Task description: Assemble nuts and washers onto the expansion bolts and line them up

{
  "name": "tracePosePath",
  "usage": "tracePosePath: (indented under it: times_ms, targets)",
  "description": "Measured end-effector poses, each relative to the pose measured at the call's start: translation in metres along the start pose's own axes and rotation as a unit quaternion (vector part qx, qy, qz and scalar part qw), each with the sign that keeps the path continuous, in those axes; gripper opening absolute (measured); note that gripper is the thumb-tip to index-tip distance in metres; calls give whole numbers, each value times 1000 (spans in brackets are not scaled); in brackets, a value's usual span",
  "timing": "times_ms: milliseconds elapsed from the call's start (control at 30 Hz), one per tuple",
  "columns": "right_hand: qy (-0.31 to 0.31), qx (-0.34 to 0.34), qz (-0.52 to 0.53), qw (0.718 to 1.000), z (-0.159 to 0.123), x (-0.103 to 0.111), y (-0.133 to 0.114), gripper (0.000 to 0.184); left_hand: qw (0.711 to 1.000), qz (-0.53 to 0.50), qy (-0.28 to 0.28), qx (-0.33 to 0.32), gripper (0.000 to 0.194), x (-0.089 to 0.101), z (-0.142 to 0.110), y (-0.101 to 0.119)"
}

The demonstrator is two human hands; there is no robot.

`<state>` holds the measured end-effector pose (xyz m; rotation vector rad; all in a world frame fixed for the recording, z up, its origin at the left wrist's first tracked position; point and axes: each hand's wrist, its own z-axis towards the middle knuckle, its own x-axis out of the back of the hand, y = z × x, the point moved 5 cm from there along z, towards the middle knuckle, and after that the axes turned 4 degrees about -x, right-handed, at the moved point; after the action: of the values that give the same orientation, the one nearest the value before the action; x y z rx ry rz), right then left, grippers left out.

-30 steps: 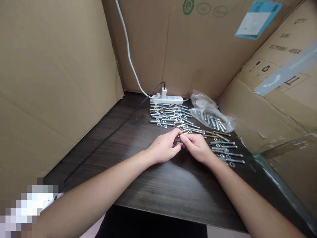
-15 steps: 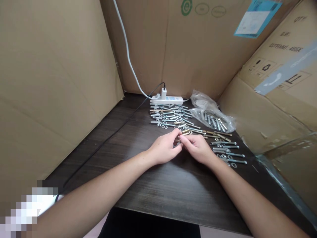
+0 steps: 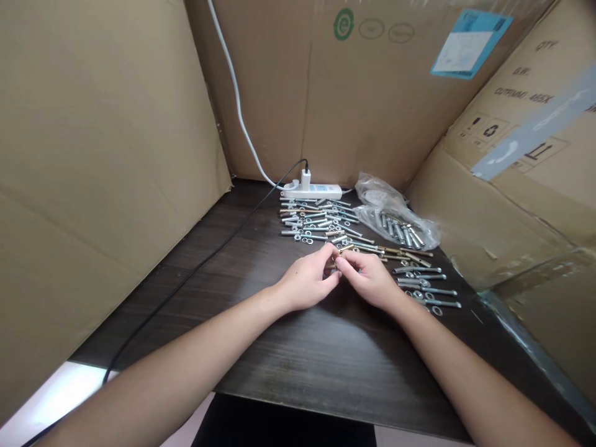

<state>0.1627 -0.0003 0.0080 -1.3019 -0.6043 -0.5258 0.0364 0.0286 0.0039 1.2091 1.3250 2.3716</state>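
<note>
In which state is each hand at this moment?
Left hand: closed on a small metal part, mostly hidden.
Right hand: closed on the same part.

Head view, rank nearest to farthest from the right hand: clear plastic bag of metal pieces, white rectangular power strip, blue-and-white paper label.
From the right hand:
1. Clear plastic bag of metal pieces: beyond, slightly right.
2. White rectangular power strip: farther back, left.
3. Blue-and-white paper label: high on the brown cardboard, right.

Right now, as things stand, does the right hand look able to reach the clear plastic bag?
Probably yes, once freed: the right hand seems to pinch a small metal part with the left hand, but only low, loose metal hardware lies before the plastic bag.
</note>
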Motion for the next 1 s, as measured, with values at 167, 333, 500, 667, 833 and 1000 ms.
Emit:
tracePosePath:
  times_ms: [167,333,500,667,833,1000]
  targets:
    - [-20,-12,33,999,0,-1,3,41,1000,6,-3,10,17,1,-1,2]
    - [-17,0,3,1000,-1,-1,1,29,1000,16,-1,9,14,2,0,2]
    - [-20,9,-9,1000,0,-1,-2,24,1000,9,6,17,14,3,0,1]
    - [-18,5,-1,1000,0,-2,-3,29,1000,1,6,21,16,2,0,1]
    - [12,3,-3,1000,-2,1,-3,29,1000,-2,1,14,19,1,0,2]
    - [82,14,-4,997,-5,10,-5,26,1000,11,-16,2,18,1,0,3]
